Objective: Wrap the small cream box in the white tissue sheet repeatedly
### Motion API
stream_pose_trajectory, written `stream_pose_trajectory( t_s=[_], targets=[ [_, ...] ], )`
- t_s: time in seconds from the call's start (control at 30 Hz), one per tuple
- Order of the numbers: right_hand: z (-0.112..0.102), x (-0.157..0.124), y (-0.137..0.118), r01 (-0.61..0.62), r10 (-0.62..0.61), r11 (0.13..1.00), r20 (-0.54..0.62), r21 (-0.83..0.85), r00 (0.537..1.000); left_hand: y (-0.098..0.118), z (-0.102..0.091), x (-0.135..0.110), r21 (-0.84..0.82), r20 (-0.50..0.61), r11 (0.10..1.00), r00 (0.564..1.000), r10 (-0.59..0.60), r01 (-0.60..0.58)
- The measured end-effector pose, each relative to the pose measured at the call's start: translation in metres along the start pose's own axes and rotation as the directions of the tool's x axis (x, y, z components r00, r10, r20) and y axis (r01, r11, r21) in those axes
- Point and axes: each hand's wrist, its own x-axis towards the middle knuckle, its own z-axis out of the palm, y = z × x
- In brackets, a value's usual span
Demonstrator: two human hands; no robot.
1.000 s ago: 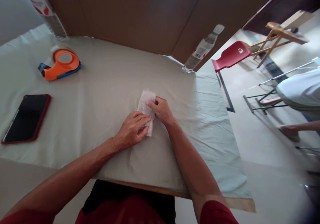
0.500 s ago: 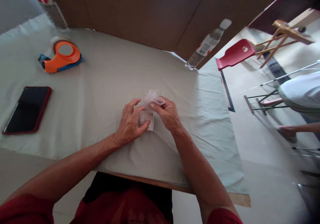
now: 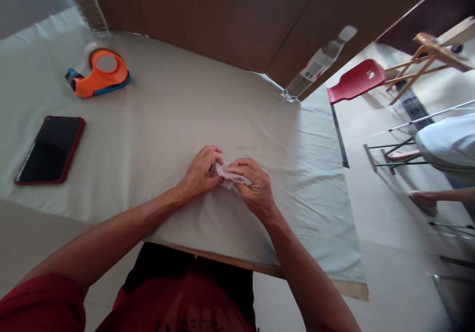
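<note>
A thin, whitish, crumpled tissue (image 3: 229, 174) is bunched between my two hands, just above or on the cloth-covered table. My left hand (image 3: 201, 173) curls round its left end, thumb and fingers closed on it. From the other side, my right hand (image 3: 257, 187) pinches the tissue between thumb and fingers. The fingertips of both hands almost meet, and much of the tissue is hidden behind them.
An orange tape dispenser (image 3: 102, 77) and a red-cased phone (image 3: 51, 150) lie to the left. Plastic bottles stand by a brown cardboard panel (image 3: 208, 20), one left (image 3: 89, 10), one right (image 3: 319, 65). Beyond the table are a red chair (image 3: 358, 79) and a seated person (image 3: 451, 141).
My left hand has closed from a spread pose onto the tissue. My hands have come closer together, and the tissue is folded and bunched smaller. The view has shifted slightly.
</note>
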Motion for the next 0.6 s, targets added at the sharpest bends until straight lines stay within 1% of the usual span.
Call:
stream_pose_trajectory(
  t_s=[0.13, 0.3, 0.47, 0.6],
  targets=[
    [0.000, -0.008, -0.001, 0.000, 0.001, 0.999, 0.024, -0.050, 1.000, 0.003, -0.003, 0.000, 0.040, 0.037, 0.998, 0.998, -0.046, 0.044],
    [0.001, -0.015, 0.001, 0.001, 0.003, 0.997, 0.050, -0.071, 0.999, 0.004, -0.012, 0.003, 0.090, 0.156, 0.996, 0.988, -0.010, -0.004],
    [0.003, -0.022, 0.006, 0.091, -0.085, 0.991, 0.066, -0.100, 0.994, 0.005, -0.022, 0.006, 0.093, 0.221, 0.995, 0.975, 0.017, -0.038],
    [0.003, -0.025, 0.008, 0.151, -0.146, 0.985, 0.060, -0.085, 0.987, 0.005, -0.032, 0.007, 0.076, 0.310, 0.993, 0.949, 0.062, -0.090]
  ],
)
